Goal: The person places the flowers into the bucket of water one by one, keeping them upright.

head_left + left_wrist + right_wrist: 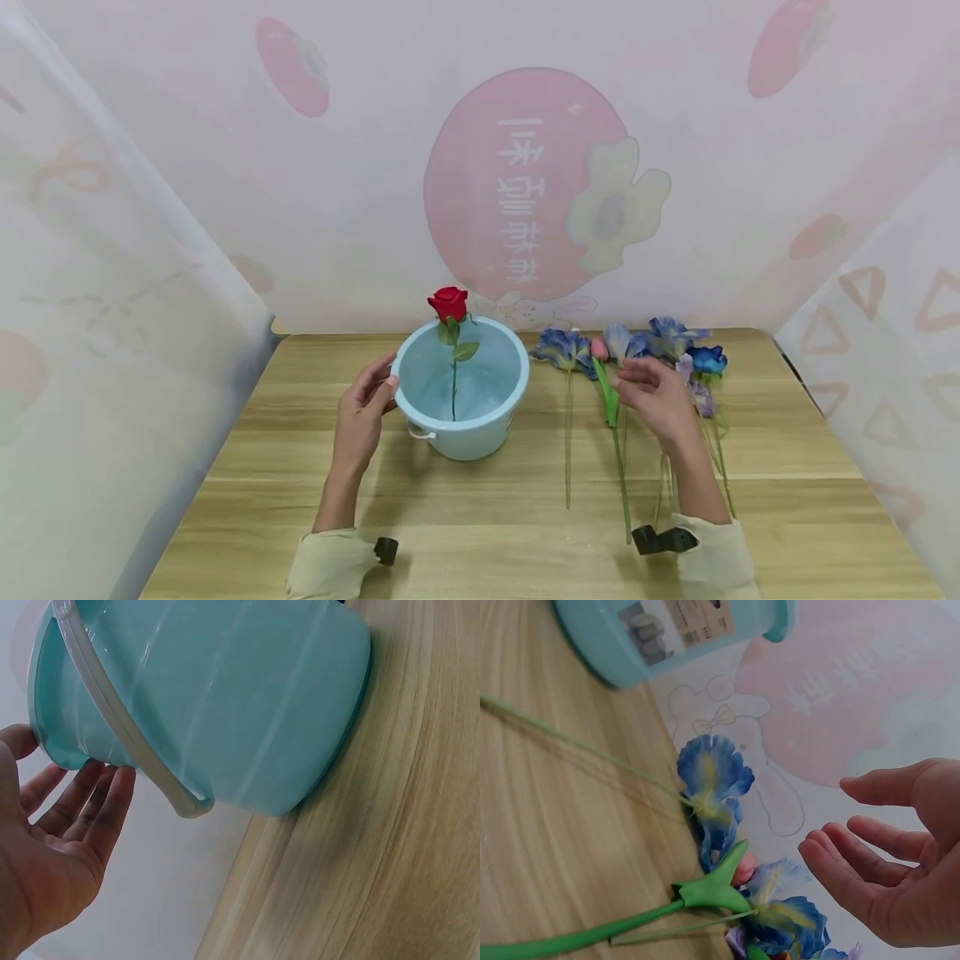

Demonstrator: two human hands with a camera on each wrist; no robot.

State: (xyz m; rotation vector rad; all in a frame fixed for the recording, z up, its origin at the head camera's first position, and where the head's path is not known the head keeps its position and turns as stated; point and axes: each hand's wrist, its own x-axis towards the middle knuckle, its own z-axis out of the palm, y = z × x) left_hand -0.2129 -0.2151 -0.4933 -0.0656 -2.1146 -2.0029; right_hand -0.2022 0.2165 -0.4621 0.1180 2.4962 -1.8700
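Bucket (468, 443), light blue, stands upright on the surface (480, 533), left of the loose flowers. One red rose (448, 305) is in it: stem inside, bloom above the rim, lower stem end hidden behind the near rim. Left hand (363, 417) pinches the bucket rim at its left side, thumb at the rim, fingers against the outer wall. White handle (131, 735) hangs down that side, below the fingers. Printed label (679, 626) on the bucket wall shows in the right wrist view. Right hand (662, 404) hovers over the flowers, thumb and fingers apart, nothing between them. Nearest it: pink tulip (609, 404), green leaves, stem toward the person, lying on the surface. Blue iris (564, 350) lies between bucket and tulip, stem also toward the person. More blue irises (673, 337) sit beyond the right hand, with a blue rose (707, 360) and small purple flowers (703, 400) to its right; some stems overlap under the arm. Pale backdrop (360, 208) with strawberry prints behind. Light sleeves (330, 567), black fittings (386, 551) at both wrists.
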